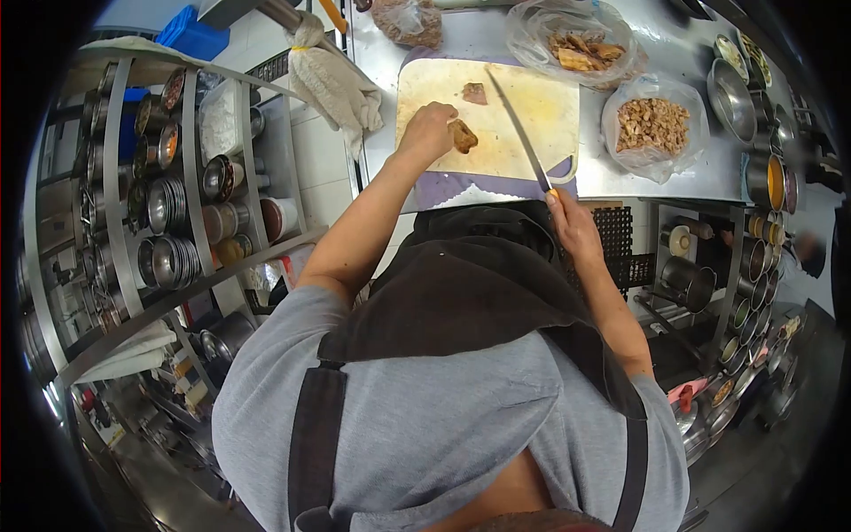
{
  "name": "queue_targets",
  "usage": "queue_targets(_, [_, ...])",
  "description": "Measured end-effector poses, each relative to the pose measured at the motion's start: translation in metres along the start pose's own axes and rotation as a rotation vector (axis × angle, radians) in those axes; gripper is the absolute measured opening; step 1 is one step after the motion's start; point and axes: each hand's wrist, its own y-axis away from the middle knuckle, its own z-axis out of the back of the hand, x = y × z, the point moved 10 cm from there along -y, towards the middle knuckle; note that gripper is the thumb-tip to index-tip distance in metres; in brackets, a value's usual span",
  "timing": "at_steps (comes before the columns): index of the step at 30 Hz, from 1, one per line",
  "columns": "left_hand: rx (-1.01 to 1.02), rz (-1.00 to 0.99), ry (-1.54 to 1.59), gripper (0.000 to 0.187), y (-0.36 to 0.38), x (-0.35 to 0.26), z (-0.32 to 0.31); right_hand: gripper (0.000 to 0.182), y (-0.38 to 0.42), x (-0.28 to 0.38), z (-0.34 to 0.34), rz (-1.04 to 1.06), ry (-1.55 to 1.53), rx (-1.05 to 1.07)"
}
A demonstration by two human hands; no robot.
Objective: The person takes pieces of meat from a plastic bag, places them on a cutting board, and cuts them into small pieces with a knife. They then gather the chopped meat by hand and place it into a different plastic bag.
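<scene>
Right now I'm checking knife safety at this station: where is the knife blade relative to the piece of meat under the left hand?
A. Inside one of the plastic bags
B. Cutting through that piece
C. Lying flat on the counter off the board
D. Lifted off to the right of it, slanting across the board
D: the right hand grips the knife, its blade slanting across the cutting board, apart from the piece of meat at the left hand.

Along the counter's [620, 177] far edge we see two open plastic bags: one of browned pieces [581, 44], one of chopped bits [652, 124]. A pale cloth [337, 84] hangs off its left edge. Metal bowls [731, 93] line the right edge.
</scene>
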Motion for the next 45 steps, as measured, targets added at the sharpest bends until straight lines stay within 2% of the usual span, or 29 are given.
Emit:
queue_targets(3, [0.035, 0.025, -0.067, 0.024, 0.012, -0.005, -0.001, 0.039, -0.014, 0.022, -0.014, 0.084, -0.015, 0.057])
queue_targets(5, [-0.076, -0.004, -0.001, 0.019, 0.017, -0.012, 0.004, 0.04, -0.023, 0.031, -0.027, 0.105, -0.014, 0.113])
queue_targets(8, [-0.087, -0.036, -0.002, 0.019, 0.016, -0.008, -0.002, 0.041, -0.034, 0.04, -0.036, 0.2, 0.061, 0.097])
queue_targets(15, [-0.12, -0.038, 0.023, 0.018, 0.017, -0.008, -0.002, 0.041, -0.046, 0.05, -0.042, 0.198, 0.128, 0.203])
queue_targets(21, [-0.154, -0.027, 0.02, 0.016, 0.02, -0.009, -0.001, 0.037, -0.051, 0.055, -0.042, 0.241, 0.142, 0.237])
queue_targets(23, [-0.179, -0.104, 0.048, 0.016, 0.02, -0.011, -0.001, 0.035, -0.054, 0.06, -0.041, 0.263, 0.12, 0.228])
queue_targets(30, [-0.166, -0.104, 0.086, 0.017, 0.018, -0.015, 0.005, 0.035, -0.11, 0.089, -0.08, 0.329, 0.095, 0.175])
queue_targets(39, [-0.201, -0.001, 0.114, 0.018, 0.023, -0.009, 0.007, 0.036, -0.093, 0.094, -0.062, 0.331, 0.117, 0.132])
queue_targets(45, [-0.187, -0.003, 0.073, 0.014, 0.022, -0.007, 0.006, 0.035, -0.078, 0.082, -0.058, 0.279, 0.125, 0.228])
